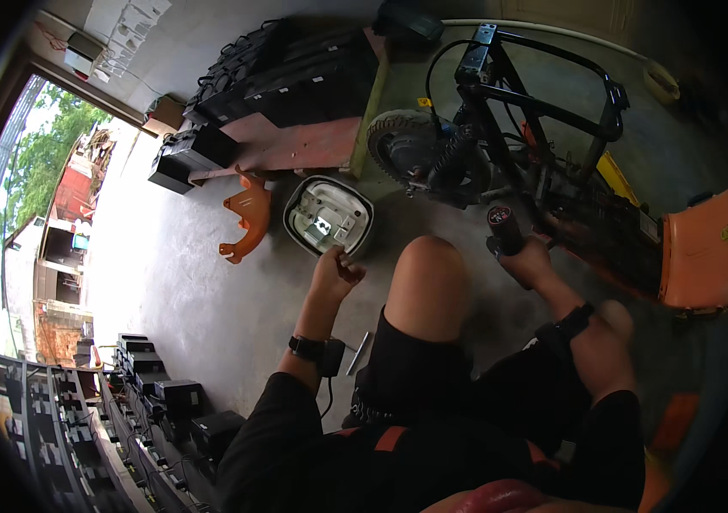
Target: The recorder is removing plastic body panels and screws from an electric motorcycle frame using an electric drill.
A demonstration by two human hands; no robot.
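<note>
My right hand point(530, 263) is wrapped round the grip of a black cordless power tool point(504, 229) with a round, red-marked end. It holds the tool beside the lower part of a stripped black scooter frame point(543, 94). My left hand point(336, 272) has its fingers curled at the near rim of an open white container point(294, 224) on the floor. Small parts lie inside that container. Whatever the left fingers pinch, if anything, is too small to make out. The scooter's rear wheel point(407, 150) stands beyond the container.
An orange curved body panel point(250, 214) lies left of the container; another orange panel point(704, 252) is at the right. Black battery-like cases point(296, 85) stand on a reddish platform point(296, 145). A metal T-shaped tool point(360, 353) lies by my knee. Racked black boxes point(146, 376) line the lower left.
</note>
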